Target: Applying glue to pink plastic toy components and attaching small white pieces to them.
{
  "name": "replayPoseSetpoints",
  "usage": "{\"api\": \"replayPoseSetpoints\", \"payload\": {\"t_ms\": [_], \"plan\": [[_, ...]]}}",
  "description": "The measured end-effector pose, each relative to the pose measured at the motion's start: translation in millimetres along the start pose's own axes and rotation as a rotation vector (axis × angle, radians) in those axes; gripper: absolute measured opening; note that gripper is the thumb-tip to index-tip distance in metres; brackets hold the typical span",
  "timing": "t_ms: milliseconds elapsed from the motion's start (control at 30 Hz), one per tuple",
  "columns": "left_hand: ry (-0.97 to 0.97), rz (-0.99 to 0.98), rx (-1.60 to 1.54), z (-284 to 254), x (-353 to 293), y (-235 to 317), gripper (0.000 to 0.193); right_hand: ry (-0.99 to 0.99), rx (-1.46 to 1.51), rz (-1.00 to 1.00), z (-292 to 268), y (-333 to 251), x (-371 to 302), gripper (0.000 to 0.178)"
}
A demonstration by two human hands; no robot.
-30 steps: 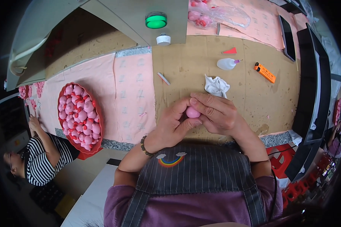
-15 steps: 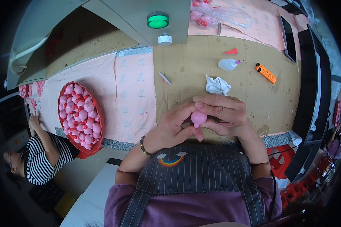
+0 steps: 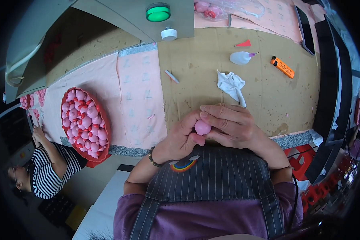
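Note:
A small, round pink piece point(image 3: 203, 127) sits between my two hands, close in front of my apron. My left hand point(image 3: 185, 134) pinches it from the left, with the thumb beneath and the fingers curled behind. From the right, my right hand point(image 3: 233, 123) closes over it, fingertips meeting those of the left. The piece's underside and back are hidden by my fingers. Just beyond my right hand lies a crumpled white cloth point(image 3: 230, 82), one end trailing toward my knuckles.
A red scalloped tray point(image 3: 107, 134) of pink and red pieces stands left. Beyond the cloth are a white squeeze bottle point(image 3: 241, 58), an orange cutter point(image 3: 282, 67), a red triangular piece point(image 3: 244, 43) and a thin strip point(image 3: 172, 76). A grey machine housing point(image 3: 120, 18) overhangs. Another person point(image 3: 50, 168) works at left.
My hands, still around the pink piece, have drawn slightly nearer to me. The piece's small nub no longer shows. More of the white cloth's trailing end is visible.

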State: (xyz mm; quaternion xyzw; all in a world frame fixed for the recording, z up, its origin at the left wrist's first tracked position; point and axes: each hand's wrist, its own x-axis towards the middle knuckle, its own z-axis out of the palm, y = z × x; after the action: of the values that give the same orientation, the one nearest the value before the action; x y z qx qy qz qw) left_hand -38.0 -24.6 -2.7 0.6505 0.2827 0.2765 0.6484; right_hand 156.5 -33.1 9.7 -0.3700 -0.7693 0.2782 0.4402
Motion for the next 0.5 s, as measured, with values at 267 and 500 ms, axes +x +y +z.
{"api": "replayPoseSetpoints", "payload": {"t_ms": [267, 500], "plan": [[-0.021, 0.013, -0.406, 2.8, 4.8, -8.8, 0.040, 0.098, 0.521, 0.389, 11.2, 2.8, -7.1, 0.059], [-0.084, -0.116, -0.464, -0.4, 3.8, -3.2, 0.038, 0.117, 0.504, 0.253, 14.2, 5.4, -10.0, 0.064]]}}
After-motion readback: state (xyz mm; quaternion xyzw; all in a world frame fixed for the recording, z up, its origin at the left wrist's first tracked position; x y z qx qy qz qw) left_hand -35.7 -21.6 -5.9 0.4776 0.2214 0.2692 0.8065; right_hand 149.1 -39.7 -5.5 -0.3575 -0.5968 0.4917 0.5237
